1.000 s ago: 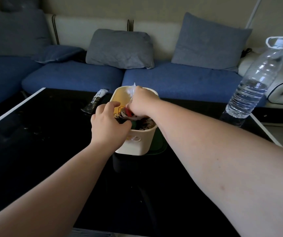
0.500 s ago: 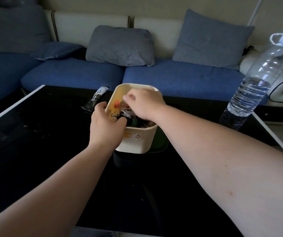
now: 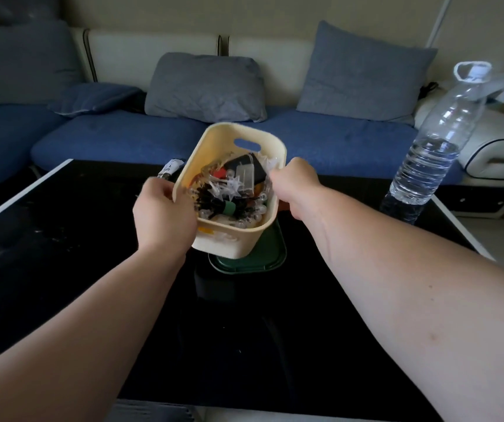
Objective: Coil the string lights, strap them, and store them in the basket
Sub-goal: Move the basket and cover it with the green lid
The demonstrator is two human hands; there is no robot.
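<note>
A cream plastic basket [image 3: 214, 141] is tilted toward me above the black table, its open top in full view. Inside lies the coiled string lights bundle [image 3: 214, 202], dark wire with clear bulbs, bound by a green strap [image 3: 229, 207]; a black box and clear plastic pieces lie behind it. My left hand [image 3: 162, 214] grips the basket's left rim. At the right rim my right hand [image 3: 296, 184] grips the wall with curled fingers.
A dark green lid [image 3: 247, 260] lies on the black glossy table [image 3: 62, 269] under the basket. A water bottle [image 3: 436, 141] stands at the right. A small wrapped packet [image 3: 170, 169] lies behind the left hand. A blue sofa with cushions runs along the far side.
Both hands came out of the basket and took its two side rims. The basket has tipped toward me and lifted, showing the strapped coil inside.
</note>
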